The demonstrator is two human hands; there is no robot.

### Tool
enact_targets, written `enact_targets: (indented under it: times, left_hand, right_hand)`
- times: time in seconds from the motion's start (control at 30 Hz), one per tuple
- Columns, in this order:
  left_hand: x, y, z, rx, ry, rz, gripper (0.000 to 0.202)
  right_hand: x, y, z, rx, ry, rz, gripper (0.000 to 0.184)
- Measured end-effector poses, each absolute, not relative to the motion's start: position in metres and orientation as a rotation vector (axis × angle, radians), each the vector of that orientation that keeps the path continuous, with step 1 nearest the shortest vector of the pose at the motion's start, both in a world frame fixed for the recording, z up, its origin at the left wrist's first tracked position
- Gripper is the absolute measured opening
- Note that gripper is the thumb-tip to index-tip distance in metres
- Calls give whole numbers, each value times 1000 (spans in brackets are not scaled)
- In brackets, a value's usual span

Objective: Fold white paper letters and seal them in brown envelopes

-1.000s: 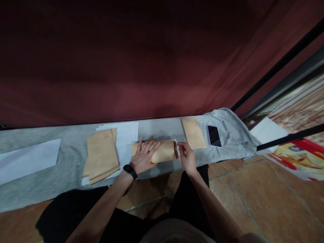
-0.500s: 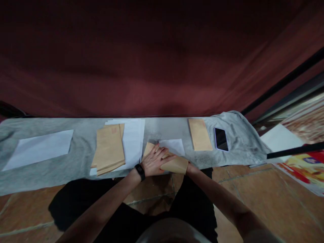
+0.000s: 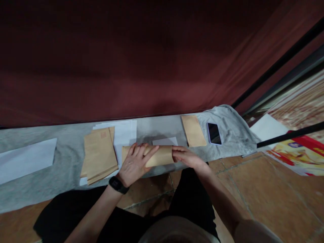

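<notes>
A brown paper envelope is held lengthwise over the front edge of the cloth-covered surface, its right end bulging open. My left hand, a black watch on its wrist, grips it from the left, with the fingers over the top and the thumb out along the front. At the open right end is my right hand, fingers at the mouth and their tips partly hidden by the paper. Behind the envelope lies a small white sheet, partly covered. Anything inside the envelope is hidden.
Brown envelopes lie stacked on white sheets to the left. Further left is another white sheet. A single brown envelope and a phone lie on the right of the grey cloth. A dark red curtain hangs behind.
My right hand, earlier inside the envelope up to the wrist, has drawn back to its mouth. The envelope is lifted and more level, and my left hand has shifted left. The view has turned slightly.
</notes>
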State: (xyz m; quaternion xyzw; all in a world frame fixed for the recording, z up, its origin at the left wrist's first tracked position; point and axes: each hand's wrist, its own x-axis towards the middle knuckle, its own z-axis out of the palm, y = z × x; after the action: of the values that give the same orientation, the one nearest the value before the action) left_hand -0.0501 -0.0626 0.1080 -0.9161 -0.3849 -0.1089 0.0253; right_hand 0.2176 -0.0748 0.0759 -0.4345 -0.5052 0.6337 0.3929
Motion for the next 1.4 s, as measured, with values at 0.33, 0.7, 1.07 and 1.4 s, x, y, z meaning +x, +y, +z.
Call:
enact_targets:
  times: [0.33, 0.7, 1.07, 1.4]
  left_hand:
    - [-89, -50, 56, -2706, -1579, -212, 97]
    - [-96, -57, 46, -2699, -1646, -221, 103]
    - [-93, -56, 41, -2758, -1722, -315, 110]
    - [-90, -55, 41, -2766, -1723, -333, 110]
  right_hand:
    - [205, -60, 39, -2425, -1680, 353, 55]
    - [219, -54, 34, -2227, -1473, 786, 14]
    - [248, -74, 37, -1388, -789, 937, 44]
    - [248, -78, 31, -1430, -1007, 1274, 37]
